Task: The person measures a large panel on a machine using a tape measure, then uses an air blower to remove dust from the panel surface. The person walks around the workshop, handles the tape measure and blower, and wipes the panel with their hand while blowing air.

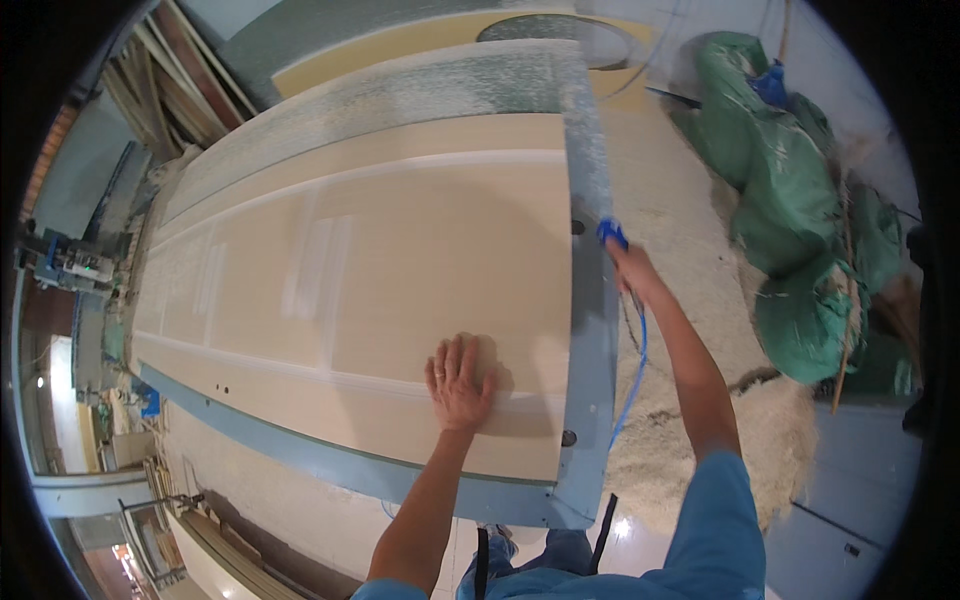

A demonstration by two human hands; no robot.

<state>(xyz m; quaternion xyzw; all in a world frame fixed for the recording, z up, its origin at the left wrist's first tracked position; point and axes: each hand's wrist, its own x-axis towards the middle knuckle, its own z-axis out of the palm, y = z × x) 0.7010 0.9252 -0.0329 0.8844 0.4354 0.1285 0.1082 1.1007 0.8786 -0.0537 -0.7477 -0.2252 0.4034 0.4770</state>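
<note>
A large cream door panel point(450, 240) lies flat on the blue-grey machine table point(590, 340), with pale grooved lines framing its sections. My left hand point(462, 388) rests palm down on the near part of the panel, fingers stretched out and nothing in them. Over the table's right edge, my right hand point(636, 272) is closed around a blue air blow gun point(612, 234). A thin blue hose point(638, 375) runs from that hand down along the table's edge. The fingers hide most of the blow gun's handle.
Pale sawdust point(760, 450) is heaped on the floor to the right. Green sacks point(775, 190) slump beyond it. Machine parts point(85, 265) stand past the panel's left end, and wood strips point(165, 85) lean at the far left.
</note>
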